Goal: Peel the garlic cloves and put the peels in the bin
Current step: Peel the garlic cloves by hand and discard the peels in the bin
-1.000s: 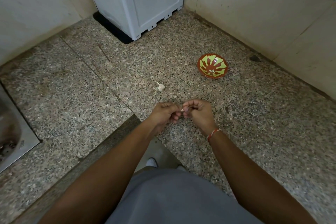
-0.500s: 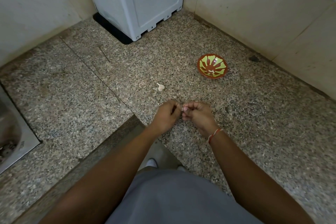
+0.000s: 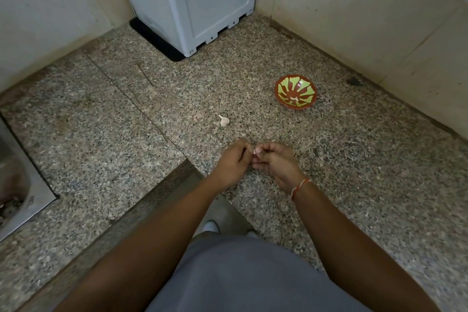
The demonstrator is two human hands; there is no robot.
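Note:
My left hand [image 3: 234,163] and my right hand [image 3: 274,162] meet over the granite counter, fingers curled. Between their fingertips they pinch a small pale garlic clove [image 3: 255,151], mostly hidden by the fingers. A second garlic piece [image 3: 224,121] with a short stem lies on the counter just beyond my hands. A red and green patterned bowl [image 3: 295,91] stands further back to the right, with a small white bit inside it.
A grey plastic box [image 3: 192,0] stands in the back corner on a black mat. Walls close the counter at the back and right. A steel sink [image 3: 15,180] sits at the far left. The counter's front edge runs below my forearms.
Both hands stay together over the same spot. The fingers have shifted slightly around the clove, and the left hand's fingers have curled closer to the right hand.

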